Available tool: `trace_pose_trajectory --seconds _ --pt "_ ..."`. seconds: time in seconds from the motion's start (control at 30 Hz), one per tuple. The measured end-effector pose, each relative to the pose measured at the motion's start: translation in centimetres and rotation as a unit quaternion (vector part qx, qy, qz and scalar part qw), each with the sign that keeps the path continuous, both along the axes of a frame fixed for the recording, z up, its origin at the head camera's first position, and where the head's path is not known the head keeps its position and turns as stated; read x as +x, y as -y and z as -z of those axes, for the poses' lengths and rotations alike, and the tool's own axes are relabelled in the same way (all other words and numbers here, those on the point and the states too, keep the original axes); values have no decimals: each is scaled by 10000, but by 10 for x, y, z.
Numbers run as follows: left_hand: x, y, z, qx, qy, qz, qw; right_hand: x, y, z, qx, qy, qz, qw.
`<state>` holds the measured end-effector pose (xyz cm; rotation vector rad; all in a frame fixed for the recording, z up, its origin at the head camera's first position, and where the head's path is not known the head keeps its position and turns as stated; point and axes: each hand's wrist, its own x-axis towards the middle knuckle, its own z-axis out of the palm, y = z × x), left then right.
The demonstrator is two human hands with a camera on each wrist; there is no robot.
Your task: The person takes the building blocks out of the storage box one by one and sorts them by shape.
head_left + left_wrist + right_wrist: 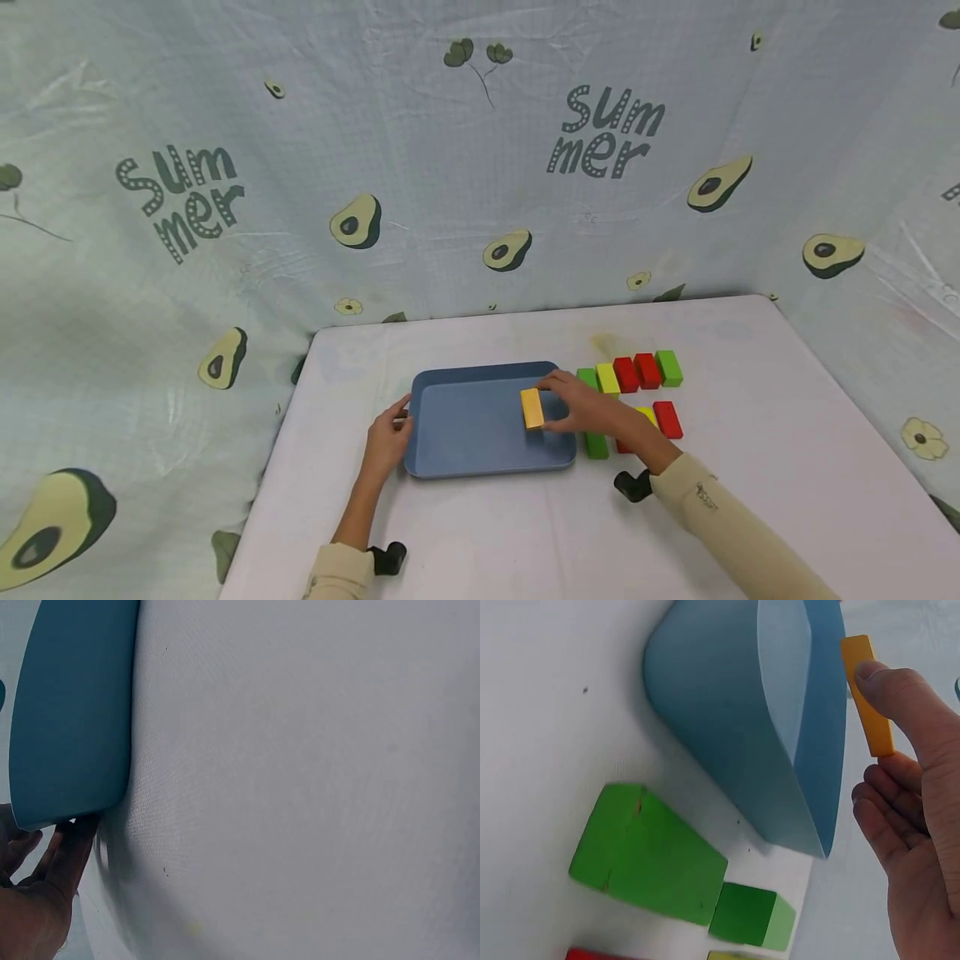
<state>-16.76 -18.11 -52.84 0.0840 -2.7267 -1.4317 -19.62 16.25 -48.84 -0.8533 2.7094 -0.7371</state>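
My right hand pinches an orange block between thumb and fingers, over the right part of a blue-grey tray. In the right wrist view the thumb presses on the block's face, beside the tray's outer wall. My left hand touches the tray's left edge. From the left wrist view, its fingertips lie against the outside of the tray wall. A green block stands just right of the tray, partly under the right arm.
A row of green, yellow and red blocks lies right of the tray. Nearer, a red block and a yellow block are partly behind the right forearm. A patterned cloth hangs behind the white table.
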Motion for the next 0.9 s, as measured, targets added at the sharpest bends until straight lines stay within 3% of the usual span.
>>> trace_pose_trajectory --seconds 0.37,0.6,0.9 --pt "0 3 3 32 23 43 10000 8 -28 2 -245 162 338 9990" --pt "0 5 4 54 -48 110 9999 11 -47 6 -76 148 600 9981" --pt "0 5 5 55 -79 104 9999 20 -83 8 -460 142 668 9966"
